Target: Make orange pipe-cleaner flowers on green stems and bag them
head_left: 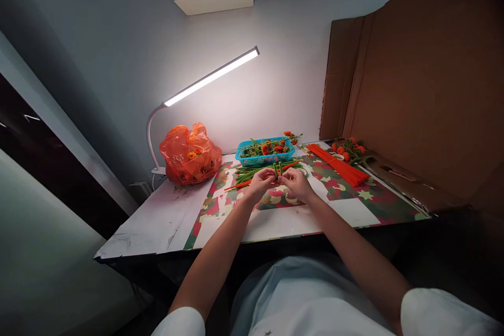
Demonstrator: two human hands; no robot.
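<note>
Two short green stems (278,169) stand upright between my hands, close together. My left hand (263,181) pinches the left one with its fingertips. The fingers of my right hand (296,184) close on the right one, almost touching the left hand. Just behind the hands, a pile of green stems (246,174) and some orange sticks (239,185) lie on the patterned table. Beyond them sits a blue basket (265,159) filled with orange flowers (271,147) and greenery.
An orange plastic bag (191,157) stands at the left beside the lit lamp (212,77). On the right lie a bundle of orange-red sticks (338,165) and more orange flowers (346,150). A tall cardboard sheet (421,73) rises at the right edge.
</note>
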